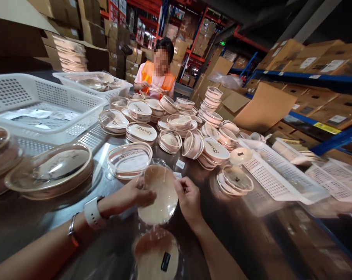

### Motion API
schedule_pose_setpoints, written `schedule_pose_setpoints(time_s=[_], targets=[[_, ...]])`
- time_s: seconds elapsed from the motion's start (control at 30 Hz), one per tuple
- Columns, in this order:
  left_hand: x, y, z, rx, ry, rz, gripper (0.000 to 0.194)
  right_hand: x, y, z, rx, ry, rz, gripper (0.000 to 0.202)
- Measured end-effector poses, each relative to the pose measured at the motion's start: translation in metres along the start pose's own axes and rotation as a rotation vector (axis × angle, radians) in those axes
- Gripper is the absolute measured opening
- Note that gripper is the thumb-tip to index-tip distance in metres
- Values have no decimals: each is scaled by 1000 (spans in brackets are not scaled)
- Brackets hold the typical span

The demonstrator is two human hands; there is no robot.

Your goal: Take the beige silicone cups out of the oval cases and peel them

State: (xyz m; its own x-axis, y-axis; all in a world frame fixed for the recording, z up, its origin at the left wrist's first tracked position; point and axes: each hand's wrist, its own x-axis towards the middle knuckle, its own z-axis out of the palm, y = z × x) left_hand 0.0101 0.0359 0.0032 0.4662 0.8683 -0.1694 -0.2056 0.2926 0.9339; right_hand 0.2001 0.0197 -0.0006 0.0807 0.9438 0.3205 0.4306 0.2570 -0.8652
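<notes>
In the head view, the left hand grips a clear-wrapped tan dish by its left side, over the dark tabletop; the right hand is bunched narrow at its right edge — what it pinches, I cannot tell. Nearer the wearer is another wrapped dish — black-labelled.

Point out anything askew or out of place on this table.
One round pack looks tipped up on its edge, unlike the flat-lying lettered pack to its left. A small white label lies loose on the table just beyond the right hand. I see no spill.
</notes>
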Motion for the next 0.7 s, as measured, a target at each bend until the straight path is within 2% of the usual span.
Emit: schedule_pose_setpoints(time_s=[0.13, 0.27, 0.47, 0.7], targets=[[0, 4, -4, 27, -168, -13, 17, -4, -7, -2, -43, 47, -97, 39], [0, 0, -10, 32, -262, -3, 24, -9, -8, -2, 2, 79, -94, 41], [0, 0, -16, 73, -318, -3, 14, -13, -6, -2, 11, 125, -116, 41], [0, 6, -16, 49, -351, -4, 21, -13, -6, -1, 29, 144, -75, 43]])
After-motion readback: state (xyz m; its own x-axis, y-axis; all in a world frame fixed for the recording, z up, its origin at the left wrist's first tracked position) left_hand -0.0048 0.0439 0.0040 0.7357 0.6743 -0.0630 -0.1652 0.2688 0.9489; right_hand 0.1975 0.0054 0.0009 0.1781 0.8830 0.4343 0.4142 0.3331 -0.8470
